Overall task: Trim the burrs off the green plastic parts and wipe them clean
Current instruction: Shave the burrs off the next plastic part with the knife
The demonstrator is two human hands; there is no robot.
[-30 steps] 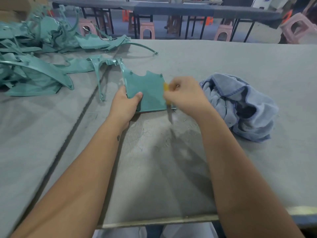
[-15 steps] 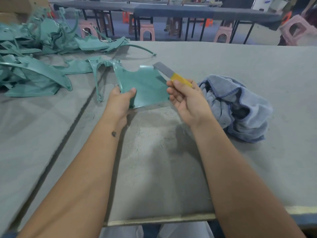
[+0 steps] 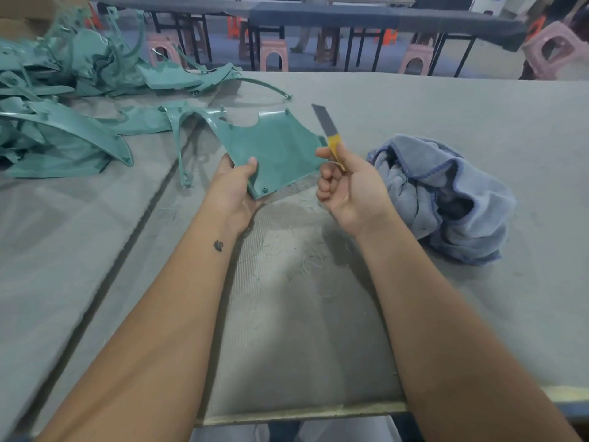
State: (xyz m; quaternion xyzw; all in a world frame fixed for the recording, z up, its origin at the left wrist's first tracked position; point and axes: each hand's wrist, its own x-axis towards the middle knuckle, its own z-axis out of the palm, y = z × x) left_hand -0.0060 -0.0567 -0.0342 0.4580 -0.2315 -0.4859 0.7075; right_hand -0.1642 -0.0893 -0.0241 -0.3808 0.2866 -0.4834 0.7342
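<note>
Now, left hand [image 3: 234, 186]: still grips green part [image 3: 274, 148].
Right hand [image 3: 345, 183]: fingers curled tighter round knife [image 3: 328, 132]; blade more upright than before, beside part.
Cloth [image 3: 446, 193]: right of knife.

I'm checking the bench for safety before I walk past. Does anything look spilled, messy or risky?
Thin green shavings litter the table below the held green part. The right hand holds the knife with its bare blade pointing up, off the part. The blue cloth lies crumpled beside it.

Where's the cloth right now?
The cloth lies bunched on the table, right of the right hand holding the knife.
</note>
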